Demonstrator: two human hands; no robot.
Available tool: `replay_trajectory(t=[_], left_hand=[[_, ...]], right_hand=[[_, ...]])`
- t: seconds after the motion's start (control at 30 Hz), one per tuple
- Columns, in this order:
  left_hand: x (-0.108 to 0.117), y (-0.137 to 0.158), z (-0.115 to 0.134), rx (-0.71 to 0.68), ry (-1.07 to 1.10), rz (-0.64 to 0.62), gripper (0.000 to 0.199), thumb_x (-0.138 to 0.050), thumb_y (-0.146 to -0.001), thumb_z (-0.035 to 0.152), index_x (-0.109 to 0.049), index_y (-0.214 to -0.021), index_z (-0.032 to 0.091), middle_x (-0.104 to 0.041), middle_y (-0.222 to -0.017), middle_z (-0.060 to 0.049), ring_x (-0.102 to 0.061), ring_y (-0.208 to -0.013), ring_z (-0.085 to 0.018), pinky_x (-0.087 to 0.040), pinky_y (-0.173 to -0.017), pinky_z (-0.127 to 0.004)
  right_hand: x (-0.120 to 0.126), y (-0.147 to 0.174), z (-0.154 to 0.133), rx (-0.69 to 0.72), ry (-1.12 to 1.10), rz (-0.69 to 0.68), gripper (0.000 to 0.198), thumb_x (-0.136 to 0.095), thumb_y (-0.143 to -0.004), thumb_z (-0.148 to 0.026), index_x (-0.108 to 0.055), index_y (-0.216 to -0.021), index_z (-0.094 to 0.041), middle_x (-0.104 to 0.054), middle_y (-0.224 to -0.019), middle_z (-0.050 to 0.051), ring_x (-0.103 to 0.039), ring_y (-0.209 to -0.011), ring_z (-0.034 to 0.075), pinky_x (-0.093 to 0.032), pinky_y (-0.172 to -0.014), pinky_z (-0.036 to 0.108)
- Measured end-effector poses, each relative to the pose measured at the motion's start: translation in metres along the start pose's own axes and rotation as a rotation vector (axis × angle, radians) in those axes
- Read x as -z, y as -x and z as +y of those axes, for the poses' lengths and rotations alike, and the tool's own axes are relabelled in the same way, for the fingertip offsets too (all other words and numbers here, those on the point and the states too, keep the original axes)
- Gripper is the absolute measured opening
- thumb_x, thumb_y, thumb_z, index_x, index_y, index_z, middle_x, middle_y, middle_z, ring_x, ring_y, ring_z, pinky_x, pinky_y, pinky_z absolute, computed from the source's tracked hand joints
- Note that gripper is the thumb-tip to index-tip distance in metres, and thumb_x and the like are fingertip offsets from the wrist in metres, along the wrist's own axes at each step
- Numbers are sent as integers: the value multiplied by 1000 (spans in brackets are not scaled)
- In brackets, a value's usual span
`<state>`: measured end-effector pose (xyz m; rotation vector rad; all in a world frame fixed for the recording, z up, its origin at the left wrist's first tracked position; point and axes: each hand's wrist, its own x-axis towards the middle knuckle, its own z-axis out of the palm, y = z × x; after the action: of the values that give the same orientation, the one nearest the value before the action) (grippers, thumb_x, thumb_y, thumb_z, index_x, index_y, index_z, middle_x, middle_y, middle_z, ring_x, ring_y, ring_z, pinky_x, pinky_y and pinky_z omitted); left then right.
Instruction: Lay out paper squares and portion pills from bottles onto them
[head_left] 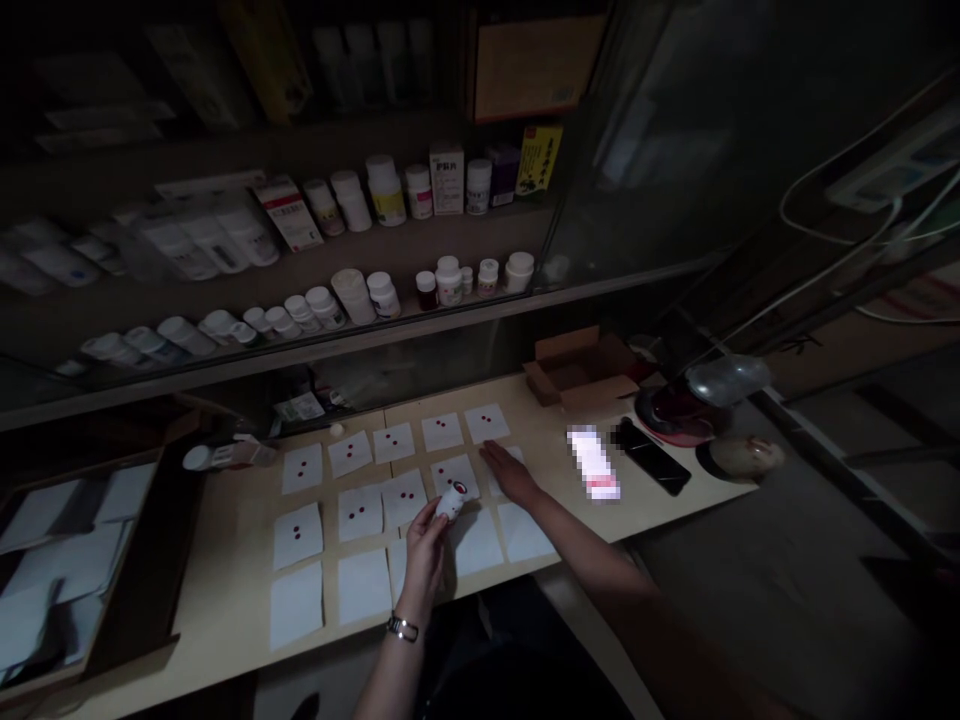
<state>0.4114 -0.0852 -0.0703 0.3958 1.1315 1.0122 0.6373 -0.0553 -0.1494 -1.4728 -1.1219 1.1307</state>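
Observation:
My left hand [424, 548] is wrapped round a small white pill bottle [450, 502], which is tilted with its uncapped mouth showing something red inside. To its right, my right hand [511, 476] reaches over a white paper square [495, 484] with its fingers stretched out; whether the fingertips touch the paper I cannot tell. White paper squares lie in rows on the pale table [225, 560]. Pairs of small red pills [297, 534] rest on several of them, such as the far right paper [486, 426]. The nearest papers [295, 606] show no pills.
Shelves of pill bottles [384, 190] and boxes stand behind the table. An open cardboard box [581, 372], a lit phone [594, 464], a dark phone [654, 456] and a clear-topped container [686, 400] are on the right. A wooden tray [142, 560] of papers is at left.

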Motion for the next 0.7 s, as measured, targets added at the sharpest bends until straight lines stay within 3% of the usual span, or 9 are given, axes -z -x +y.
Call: replay_trajectory(t=[0.17,0.3,0.37,0.5,0.6,0.7], left_hand=[[3,-1,-2,10,-2,6,48,-84,-50,26,-67,-94,14,-71,-95,-9,-66,-86,-21,-47,-82,-32],[7,2,-1,27,9,4,49,-84,-51,26,-65,-95,16,-70,-95,-7,-66,-85,-19,-49,-79,-29],[10,6,-1,31,28,7,49,-84,-51,25,-63,-95,16,-69,-93,-6,-66,-84,-18,-50,-78,-29],[22,21,-2,-18,9,15,48,-84,-50,27,-62,-92,15,-68,-90,-6,-66,-80,-20,-51,-77,-33],[35,36,4,-158,-129,85,46,-84,-49,29,-64,-88,15,-69,-88,-8,-66,-83,-22,-51,-78,-34],[56,49,17,-379,-357,150,36,-82,-52,30,-68,-82,16,-67,-94,-11,-62,-94,-26,-53,-77,-34]], right_hand=[[4,0,-25,27,40,26,33,-60,-72,-27,-66,-105,-27,-56,-130,3,-41,-128,21,-20,-113,44],[-6,16,-55,72,-61,208,34,-60,-74,-31,-66,-107,-26,-56,-128,3,-39,-128,21,-17,-114,41],[-25,31,-68,0,-211,280,31,-59,-76,-37,-67,-103,-25,-63,-118,6,-49,-118,23,-26,-109,40],[-83,60,-84,-283,-577,104,41,-55,-75,-56,-69,-93,-22,-68,-103,10,-59,-104,26,-39,-97,42],[-123,72,-89,-439,-742,-2,52,-54,-72,-63,-69,-91,-17,-70,-97,14,-60,-103,28,-42,-93,43],[-154,74,-91,-458,-797,-36,52,-56,-70,-63,-70,-86,-14,-71,-93,16,-61,-101,29,-41,-93,44]])
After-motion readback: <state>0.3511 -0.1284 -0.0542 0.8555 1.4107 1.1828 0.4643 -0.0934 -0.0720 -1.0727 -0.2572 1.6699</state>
